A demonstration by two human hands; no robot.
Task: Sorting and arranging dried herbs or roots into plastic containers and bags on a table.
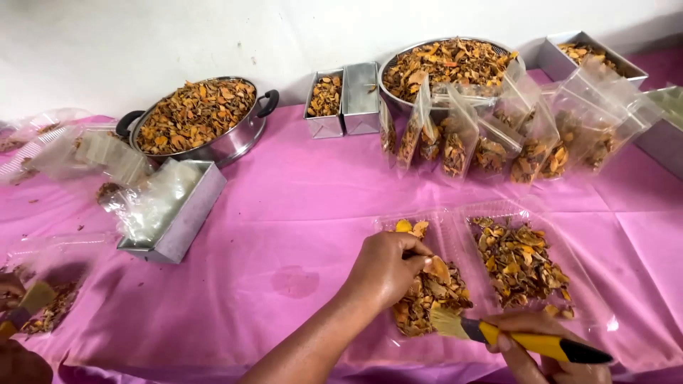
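Two big metal vessels, a pot [196, 117] and a basin [445, 67], are heaped with dried orange-brown chips on the pink tablecloth [284, 213]. Many clear bags [491, 142] stand filled in a row behind, while a stack of unfilled bags [153, 203] waits in a tin, so the work looks partly done. On the clear tray [455, 227] lie two chip piles [519, 259]. The left hand [388, 270] closes loosely on chips; the right hand [541, 355] is clamped around a yellow-handled brush [512, 338].
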